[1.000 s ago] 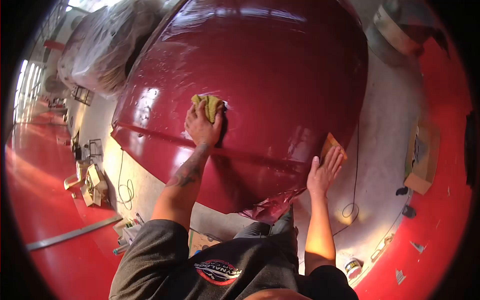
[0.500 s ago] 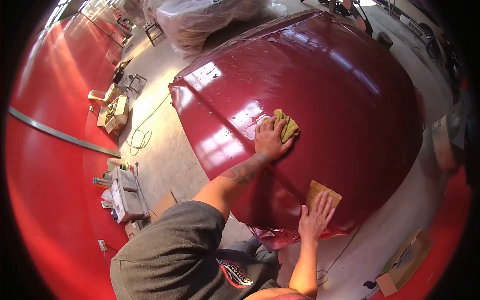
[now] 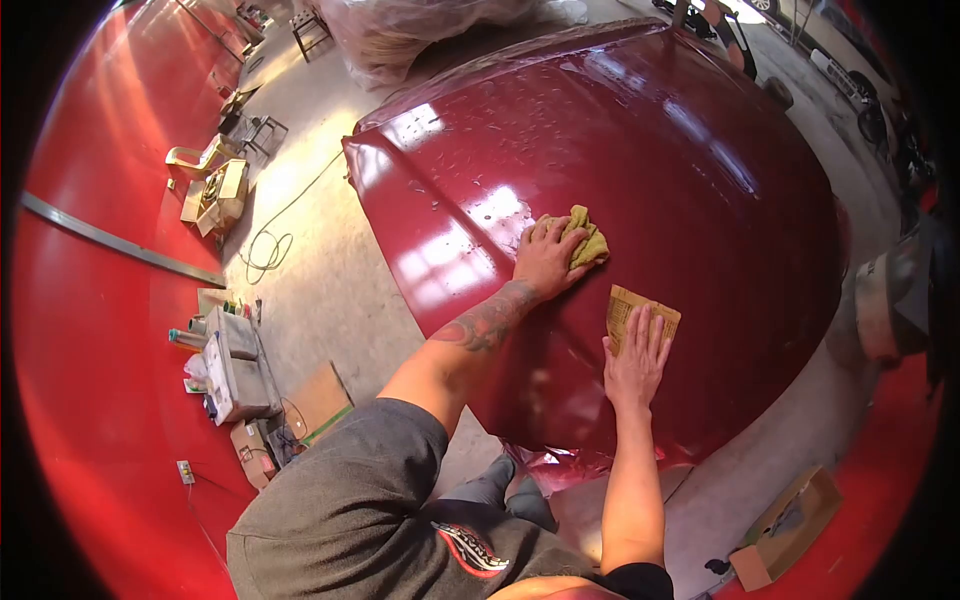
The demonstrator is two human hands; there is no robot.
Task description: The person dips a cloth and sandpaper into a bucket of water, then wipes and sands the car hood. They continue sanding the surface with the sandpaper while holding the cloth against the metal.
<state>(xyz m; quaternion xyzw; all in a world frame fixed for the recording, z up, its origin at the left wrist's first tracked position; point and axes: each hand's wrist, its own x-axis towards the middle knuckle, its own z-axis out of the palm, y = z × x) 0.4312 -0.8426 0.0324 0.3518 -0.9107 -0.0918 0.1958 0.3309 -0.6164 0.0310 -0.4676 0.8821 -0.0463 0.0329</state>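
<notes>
The bunched yellow-green cloth [image 3: 590,240] lay on the dark red panel [image 3: 735,280], a little above the middle of the view. The left hand [image 3: 546,256] pressed on its near left part, half open, with the fingers bent over the folds. From the cloth, the tan paper sheet [image 3: 622,305] was toward five o'clock, near but apart, with printing on its face. The right hand [image 3: 637,362] was open and nearly flat, its slightly parted fingers resting on the sheet and holding it against the panel. Wet-looking drops dotted the panel from the cloth toward eleven o'clock.

Beyond the panel's edge, a plastic-wrapped bulk [image 3: 395,40] stood toward half past ten. The looped cord [image 3: 268,267] lay on the pale floor [image 3: 335,280] at nine o'clock, with an open box of items [image 3: 222,195] farther out. A grey bin [image 3: 235,365] stood between eight and nine o'clock, and an open cardboard box [image 3: 790,535] toward five o'clock.
</notes>
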